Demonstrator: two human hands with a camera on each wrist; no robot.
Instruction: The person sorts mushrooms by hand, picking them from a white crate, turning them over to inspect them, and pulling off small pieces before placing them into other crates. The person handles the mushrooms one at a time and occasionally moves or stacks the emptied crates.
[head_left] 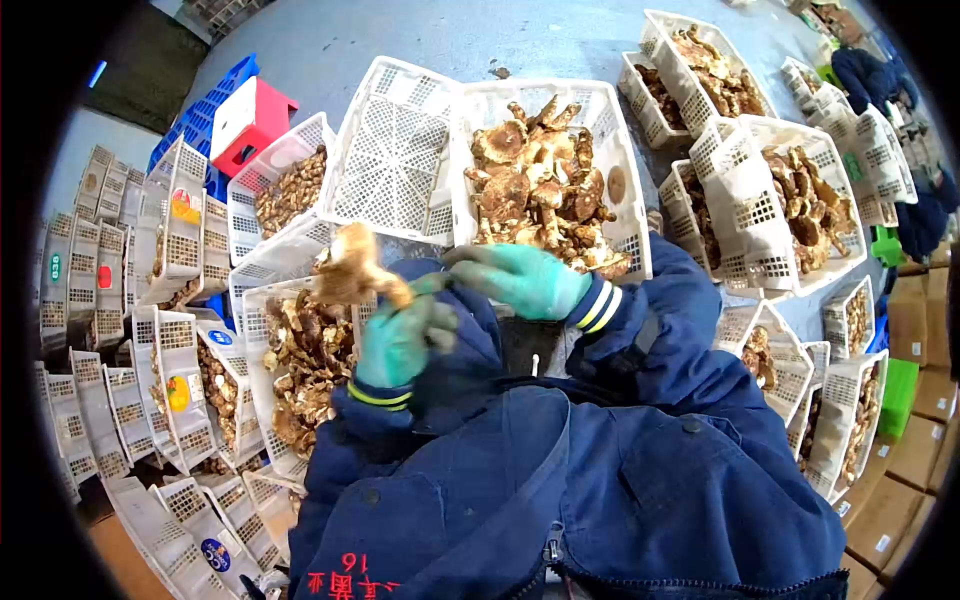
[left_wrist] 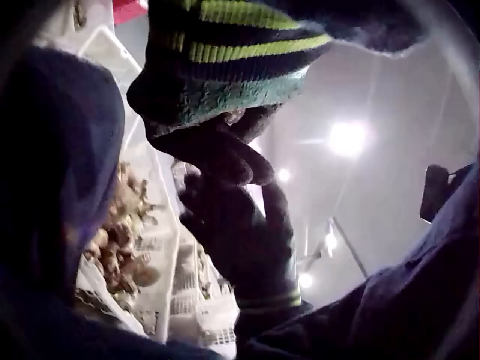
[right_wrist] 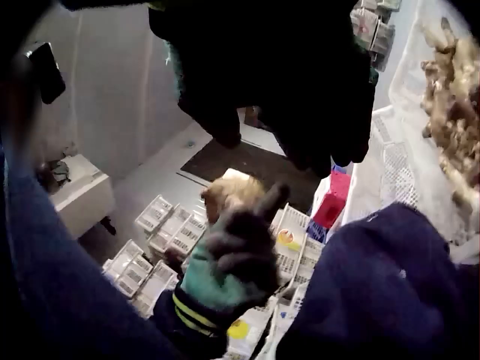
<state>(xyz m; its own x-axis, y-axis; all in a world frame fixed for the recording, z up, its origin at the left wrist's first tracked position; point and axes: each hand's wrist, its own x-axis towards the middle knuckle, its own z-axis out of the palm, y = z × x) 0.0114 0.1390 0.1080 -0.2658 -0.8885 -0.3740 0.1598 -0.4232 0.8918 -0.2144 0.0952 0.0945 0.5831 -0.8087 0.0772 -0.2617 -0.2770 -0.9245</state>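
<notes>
My gloved left hand grips the stem of a large brown mushroom, its cap pointing up and away from the palm. The right wrist view shows the same mushroom above the left hand's dark fingers. My right hand reaches across from the right, its fingers extended close beside the left hand; whether they touch is unclear. In the right wrist view the right hand is a dark shape with fingers hanging apart. The left wrist view shows my left hand in shadow, with the mushroom hidden.
A white crate of large mushrooms lies ahead of my knees, beside a bare-bottomed crate. Another mushroom crate stands at my left. More crates stand on both sides, with a red-and-white stool at upper left and cardboard boxes at right.
</notes>
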